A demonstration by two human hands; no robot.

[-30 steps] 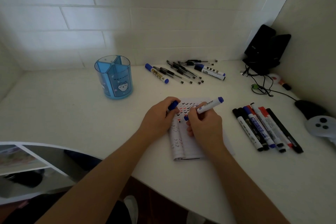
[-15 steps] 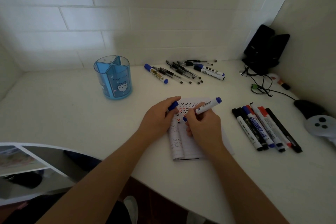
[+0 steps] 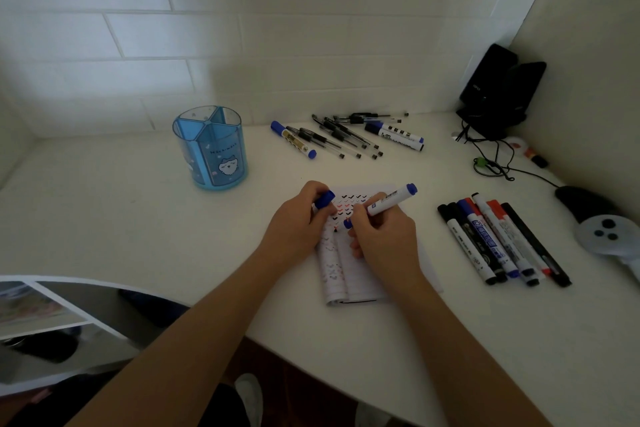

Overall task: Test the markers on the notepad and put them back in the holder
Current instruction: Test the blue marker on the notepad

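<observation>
The right hand [image 3: 384, 236] grips the blue marker [image 3: 391, 201] tip-down on the notepad [image 3: 346, 274] while the left hand [image 3: 294, 229] pinches its cap [image 3: 325, 199] at the notepad's left edge; should the notepad slip, ink could streak the surface [image 3: 104, 218].

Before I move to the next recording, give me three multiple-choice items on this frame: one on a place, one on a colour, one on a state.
1. Where does the holder stand?
A. left of the notepad, farther back
B. on top of the notepad
C. right of the notepad

2. What colour is the cap that the left hand holds?
A. red
B. blue
C. black

3. How is the marker in the right hand?
A. capped, lying flat
B. standing in the holder
C. uncapped, tip down at the notepad

Key: 1 A, the holder stands up-left of the pad; 2 B, the cap at the fingers is blue; 3 C, its bare blue tip points onto the page.
</observation>
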